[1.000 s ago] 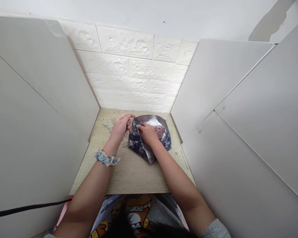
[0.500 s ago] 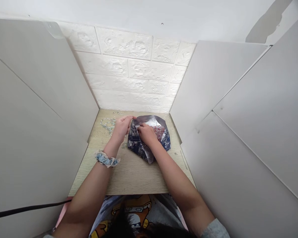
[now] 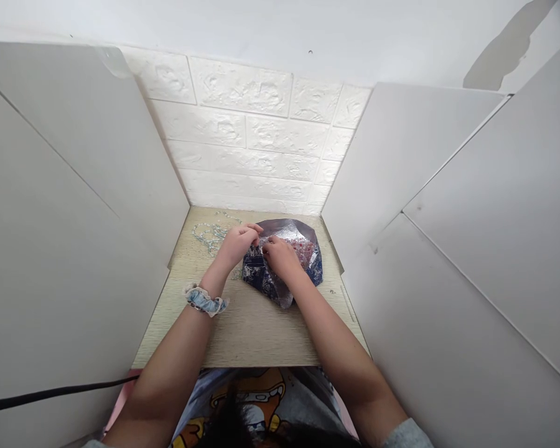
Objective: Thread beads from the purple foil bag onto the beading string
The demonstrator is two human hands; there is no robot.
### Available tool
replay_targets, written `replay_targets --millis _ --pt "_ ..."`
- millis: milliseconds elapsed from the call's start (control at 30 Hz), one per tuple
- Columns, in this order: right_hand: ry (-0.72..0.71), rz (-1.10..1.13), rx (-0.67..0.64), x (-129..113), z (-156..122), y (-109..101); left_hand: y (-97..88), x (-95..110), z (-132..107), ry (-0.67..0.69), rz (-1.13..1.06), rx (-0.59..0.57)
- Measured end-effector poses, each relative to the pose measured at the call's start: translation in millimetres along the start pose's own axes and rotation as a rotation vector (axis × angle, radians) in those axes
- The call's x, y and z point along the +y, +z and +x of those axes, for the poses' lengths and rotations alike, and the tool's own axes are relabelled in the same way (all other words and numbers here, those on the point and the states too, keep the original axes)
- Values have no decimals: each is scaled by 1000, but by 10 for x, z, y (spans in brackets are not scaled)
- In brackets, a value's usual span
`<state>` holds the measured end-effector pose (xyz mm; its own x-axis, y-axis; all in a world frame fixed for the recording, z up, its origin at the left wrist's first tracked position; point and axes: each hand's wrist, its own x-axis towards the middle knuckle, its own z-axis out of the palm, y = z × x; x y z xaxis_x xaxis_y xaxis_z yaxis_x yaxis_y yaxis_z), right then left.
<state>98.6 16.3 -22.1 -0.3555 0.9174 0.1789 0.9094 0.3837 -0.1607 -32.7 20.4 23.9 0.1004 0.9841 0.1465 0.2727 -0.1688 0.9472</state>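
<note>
A blue patterned foil pouch [image 3: 308, 264] with a silver inside lies open at the far middle of the small wooden table [image 3: 247, 323]. Small pink beads [image 3: 303, 247] show inside it. My left hand [image 3: 237, 244], a blue scrunchie [image 3: 204, 300] on its wrist, is closed in a pinch at the pouch's left rim; what it pinches is too small to name. My right hand [image 3: 280, 255] rests inside the pouch mouth with fingers curled together, close to the left fingertips. What it holds cannot be made out.
A strand of pale clear beads [image 3: 208, 233] lies on the table's far left. White panels [image 3: 74, 218] wall in both sides, with a white brick-pattern wall [image 3: 261, 155] behind. A black cable [image 3: 51, 393] runs at lower left. A few loose beads [image 3: 332, 290] lie at the right.
Both hands have drawn slightly closer together over the pouch mouth, the left hand moving right to its rim. The pouch has stayed in place.
</note>
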Motion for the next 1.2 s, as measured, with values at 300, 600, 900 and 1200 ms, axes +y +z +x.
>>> replay_targets --millis 300,600,900,1200 --pt "38 -27 -5 0 -5 29 54 8 -41 39 86 -137" --pt "50 1 27 -28 -13 84 155 -74 4 82 211 -79" --pt "202 533 293 80 26 -55 92 -58 -24 62 61 -55" --pt "228 1922 193 112 -9 -155 105 59 -66 51 26 -91"
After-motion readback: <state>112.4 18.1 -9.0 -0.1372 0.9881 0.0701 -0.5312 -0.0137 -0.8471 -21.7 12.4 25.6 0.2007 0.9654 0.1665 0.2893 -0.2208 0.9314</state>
